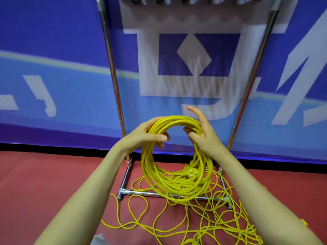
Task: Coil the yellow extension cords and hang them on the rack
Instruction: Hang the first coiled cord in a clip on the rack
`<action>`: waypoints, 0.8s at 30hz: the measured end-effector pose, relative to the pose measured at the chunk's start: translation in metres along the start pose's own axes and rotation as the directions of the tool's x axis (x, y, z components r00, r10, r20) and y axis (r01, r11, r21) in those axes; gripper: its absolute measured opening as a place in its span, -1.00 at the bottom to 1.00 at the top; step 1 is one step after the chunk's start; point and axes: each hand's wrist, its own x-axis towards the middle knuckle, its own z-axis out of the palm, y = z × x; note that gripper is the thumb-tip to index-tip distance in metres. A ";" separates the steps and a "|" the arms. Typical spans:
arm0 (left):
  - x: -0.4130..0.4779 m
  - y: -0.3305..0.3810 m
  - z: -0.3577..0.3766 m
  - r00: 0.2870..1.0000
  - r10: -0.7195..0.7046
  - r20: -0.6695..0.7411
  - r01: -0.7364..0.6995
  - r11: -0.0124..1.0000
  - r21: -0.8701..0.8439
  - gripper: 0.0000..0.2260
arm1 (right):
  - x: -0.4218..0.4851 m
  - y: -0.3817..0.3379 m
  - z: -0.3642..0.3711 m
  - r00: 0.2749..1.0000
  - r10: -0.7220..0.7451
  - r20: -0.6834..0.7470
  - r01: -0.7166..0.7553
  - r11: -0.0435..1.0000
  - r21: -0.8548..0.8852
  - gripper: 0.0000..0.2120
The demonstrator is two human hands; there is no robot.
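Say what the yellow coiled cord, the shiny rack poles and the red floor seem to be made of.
Yellow coiled extension cord: flexible plastic or rubber jacket, smooth and glossy; it bends into loops. Silver rack poles: metal, probably chromed or polished steel; mirror-like streaks. Red floor: matte, perhaps vinyl or rubber sheet; even, no gloss.

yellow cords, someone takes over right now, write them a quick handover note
Left hand grips the coil at its upper left; right hand holds its upper right, thumb through the loop.
Coil hangs in the air before the rack, plug dangling inside.
Done: one coil formed.
Left: hang it on the rack, then coil the loose cord tangled on the floor at the rack's base.
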 end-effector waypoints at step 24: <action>0.044 0.050 -0.023 0.705 0.236 -0.669 -0.360 0.931 -0.052 -0.64 | 0.100 -0.075 -0.011 0.994 -0.108 -0.021 0.095 0.938 -0.334 -0.40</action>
